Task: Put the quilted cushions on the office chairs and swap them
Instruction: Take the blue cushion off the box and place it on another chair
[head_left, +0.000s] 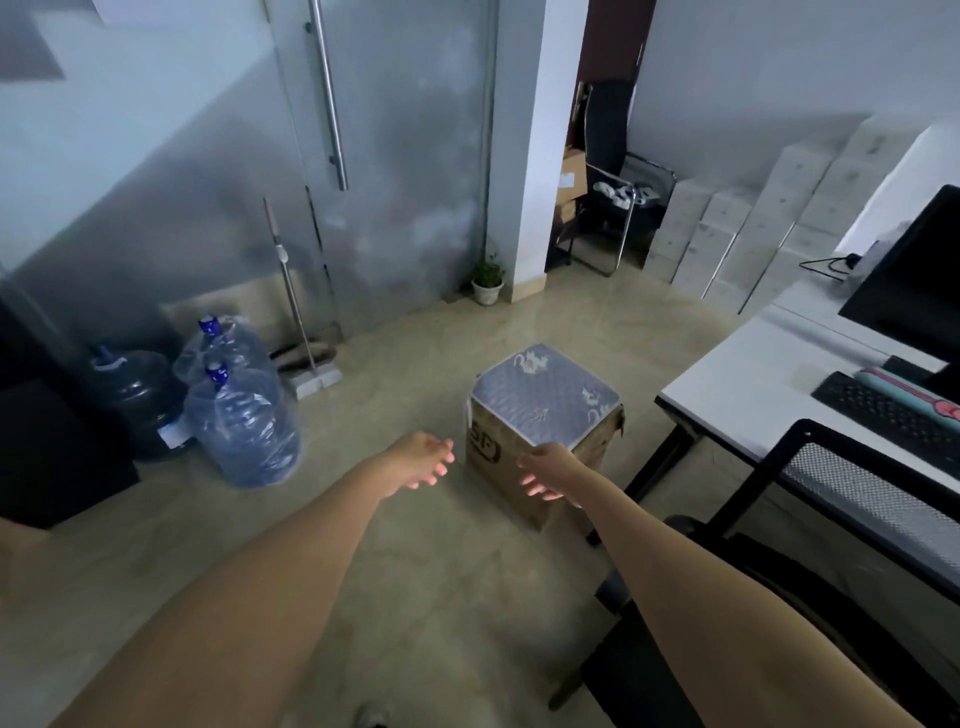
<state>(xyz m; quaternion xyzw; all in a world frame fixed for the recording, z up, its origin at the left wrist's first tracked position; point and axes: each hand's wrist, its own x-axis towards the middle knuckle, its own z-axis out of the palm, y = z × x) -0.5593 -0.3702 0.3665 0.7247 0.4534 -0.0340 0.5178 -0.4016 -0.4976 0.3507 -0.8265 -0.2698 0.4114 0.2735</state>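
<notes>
where tiled floor (415, 561) spreads, quilted cushion (545, 395) tops cardboard box (524, 478).

"SF" logo printed on cardboard box (524, 470)

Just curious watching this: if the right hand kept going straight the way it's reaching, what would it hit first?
Most likely the cushion on the box: the right hand is open, reaching toward its near edge. Depth is hard to judge, so it may meet the box's top corner instead.
</notes>
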